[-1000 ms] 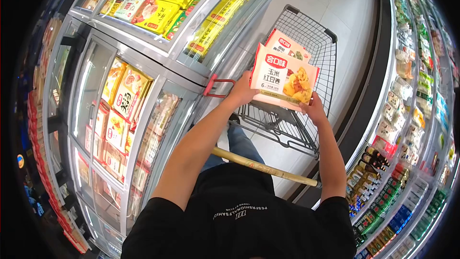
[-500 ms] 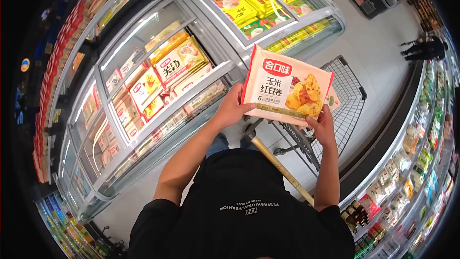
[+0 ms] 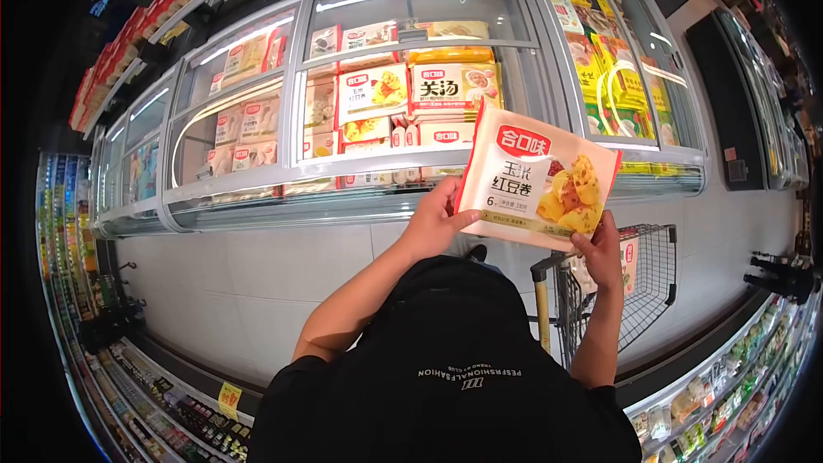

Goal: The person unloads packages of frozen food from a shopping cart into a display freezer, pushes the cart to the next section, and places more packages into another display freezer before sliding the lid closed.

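Observation:
A flat pink-and-white bag of frozen corn and red bean rolls (image 3: 538, 178) is held up in front of my body, printed front facing me and slightly tilted. My left hand (image 3: 439, 221) grips its lower left edge, thumb on the front. At the lower right corner, my right hand (image 3: 600, 250) pinches the bag between thumb and fingers. Fingers behind the bag are hidden. Beyond the bag, a freezer bin holds similar packs, among them a matching roll bag (image 3: 372, 93) and a soup-bun pack (image 3: 454, 88).
A wire shopping cart (image 3: 658, 267) stands by my right arm, with another pack (image 3: 628, 264) inside. The glass-lidded freezer (image 3: 360, 216) runs across in front of me. Stocked shelves (image 3: 729, 381) line the lower right, and a person (image 3: 780, 279) is at the far right.
My view has turned left, so the freezer lies more level and the cart shows closer to my right arm. Both hands keep hold of the bag, which sits slightly lower and further right in view.

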Demonstrator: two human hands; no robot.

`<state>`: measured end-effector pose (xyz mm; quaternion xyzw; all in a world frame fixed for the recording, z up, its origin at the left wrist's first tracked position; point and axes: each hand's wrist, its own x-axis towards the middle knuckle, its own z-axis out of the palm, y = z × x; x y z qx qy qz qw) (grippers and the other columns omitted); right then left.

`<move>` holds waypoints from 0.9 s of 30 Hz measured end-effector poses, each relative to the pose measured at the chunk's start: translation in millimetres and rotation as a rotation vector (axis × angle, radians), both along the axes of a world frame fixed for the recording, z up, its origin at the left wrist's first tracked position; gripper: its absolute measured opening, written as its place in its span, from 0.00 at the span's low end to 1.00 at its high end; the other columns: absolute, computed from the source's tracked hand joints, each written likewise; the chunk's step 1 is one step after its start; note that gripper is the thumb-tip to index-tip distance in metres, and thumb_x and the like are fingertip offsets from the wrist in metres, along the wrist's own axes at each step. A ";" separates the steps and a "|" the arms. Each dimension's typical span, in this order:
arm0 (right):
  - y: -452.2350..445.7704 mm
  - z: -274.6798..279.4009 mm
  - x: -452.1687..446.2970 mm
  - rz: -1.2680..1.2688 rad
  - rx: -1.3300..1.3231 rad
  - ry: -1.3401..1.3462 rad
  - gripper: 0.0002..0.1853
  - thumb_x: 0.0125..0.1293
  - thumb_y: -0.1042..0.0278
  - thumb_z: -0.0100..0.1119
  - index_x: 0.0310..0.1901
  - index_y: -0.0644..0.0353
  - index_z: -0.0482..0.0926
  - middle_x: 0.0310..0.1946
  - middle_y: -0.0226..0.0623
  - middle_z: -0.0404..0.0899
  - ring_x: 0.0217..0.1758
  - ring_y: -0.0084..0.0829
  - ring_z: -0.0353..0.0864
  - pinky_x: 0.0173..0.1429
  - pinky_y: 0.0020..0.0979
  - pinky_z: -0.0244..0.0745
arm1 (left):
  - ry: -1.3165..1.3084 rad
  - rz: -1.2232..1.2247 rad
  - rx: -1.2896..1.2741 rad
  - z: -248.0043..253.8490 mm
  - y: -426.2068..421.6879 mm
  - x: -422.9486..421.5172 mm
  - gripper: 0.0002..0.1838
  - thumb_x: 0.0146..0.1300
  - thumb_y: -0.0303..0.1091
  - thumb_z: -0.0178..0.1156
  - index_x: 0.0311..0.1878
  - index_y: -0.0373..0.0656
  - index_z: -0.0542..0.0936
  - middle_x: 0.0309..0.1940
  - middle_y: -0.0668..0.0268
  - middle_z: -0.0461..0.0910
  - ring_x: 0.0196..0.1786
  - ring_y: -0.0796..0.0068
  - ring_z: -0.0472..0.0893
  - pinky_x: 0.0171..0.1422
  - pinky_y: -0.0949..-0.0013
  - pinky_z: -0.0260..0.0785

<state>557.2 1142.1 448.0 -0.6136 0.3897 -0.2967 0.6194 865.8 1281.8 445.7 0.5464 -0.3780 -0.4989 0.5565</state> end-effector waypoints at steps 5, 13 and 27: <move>-5.1 -0.1 35.0 0.083 0.058 0.070 0.25 0.64 0.86 0.62 0.61 0.65 0.67 0.56 0.41 0.80 0.58 0.29 0.81 0.63 0.32 0.76 | 0.030 0.070 0.022 0.3 16.6 28.5 0.17 0.67 0.25 0.66 0.56 0.38 0.74 0.43 0.67 0.82 0.43 0.83 0.78 0.51 0.73 0.73; -8.8 -8.6 111.9 0.170 0.127 0.201 0.22 0.64 0.85 0.63 0.57 0.62 0.68 0.43 0.32 0.80 0.41 0.19 0.79 0.39 0.23 0.75 | 0.046 0.165 0.090 -20.5 38.1 92.5 0.17 0.69 0.24 0.64 0.58 0.37 0.74 0.44 0.65 0.84 0.45 0.82 0.80 0.53 0.73 0.73; -43.4 -38.2 303.5 0.430 0.090 0.346 0.24 0.64 0.83 0.65 0.59 0.66 0.67 0.50 0.43 0.81 0.53 0.28 0.82 0.57 0.30 0.77 | 0.034 0.493 0.288 -67.3 45.8 219.7 0.11 0.71 0.22 0.59 0.55 0.38 0.79 0.32 0.73 0.79 0.29 0.88 0.68 0.35 0.78 0.63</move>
